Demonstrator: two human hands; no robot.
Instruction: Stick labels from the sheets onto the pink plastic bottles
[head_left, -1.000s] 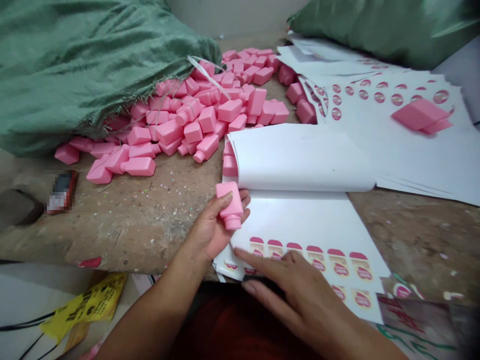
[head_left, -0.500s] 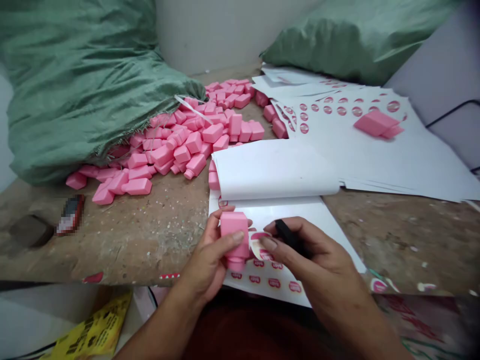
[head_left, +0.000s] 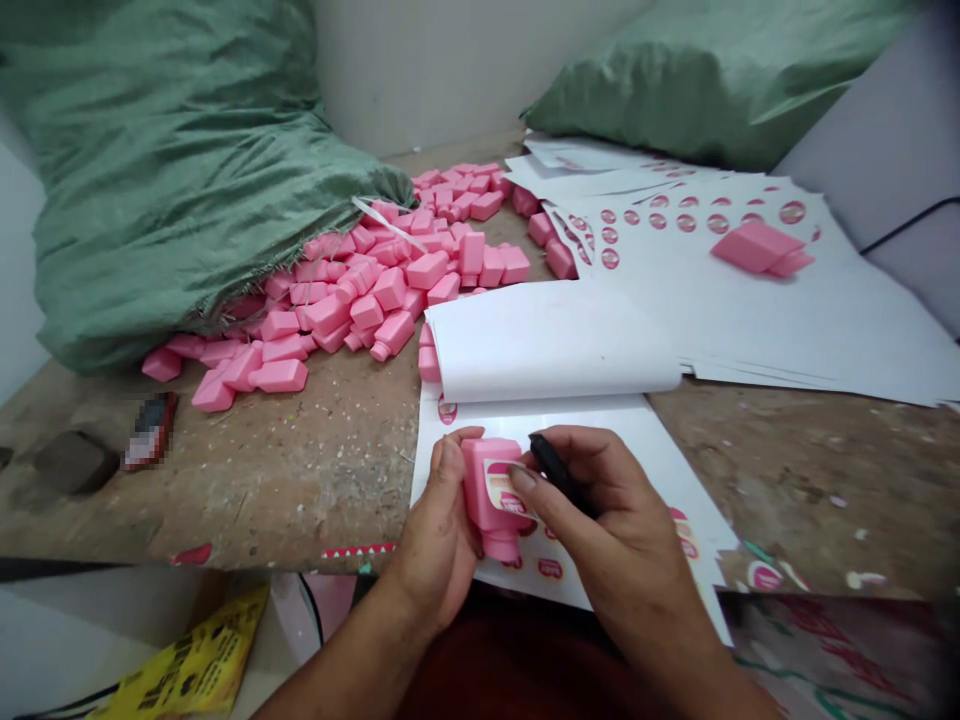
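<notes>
The sheet (head_left: 525,412) on the bench (head_left: 337,460) serves as the landmark. Just above its near part is the bottle (head_left: 478,500), neck toward the person, with a label (head_left: 501,485) against its upper face. The left hand (head_left: 435,545) wraps the bottle's left side, fingers curled around it. The right hand (head_left: 626,540) has its thumb tip on the label's edge, while its other fingers curl around a black tool (head_left: 559,470).

Labelling of this one bottle looks well along, though whether the label is stuck down all over cannot be told under the thumb. Much seems left: the pile (head_left: 397,280), beyond the sheet and to its left, shows no labels on the faces in view. The sheet carries more labels near the person, partly hidden by the hands. To its right and beyond lie more papers (head_left: 735,310), some printed with round labels, and on them a lone pink piece (head_left: 761,248) with no label visible.

As for containers, the left sack (head_left: 172,190), far to the sheet's left, slumps with its mouth toward the pile, and bottles lie at and under its edge. The right sack (head_left: 697,90), beyond the sheet to the right, hides its contents. The bottles are opaque, so any filling cannot be told.
</notes>
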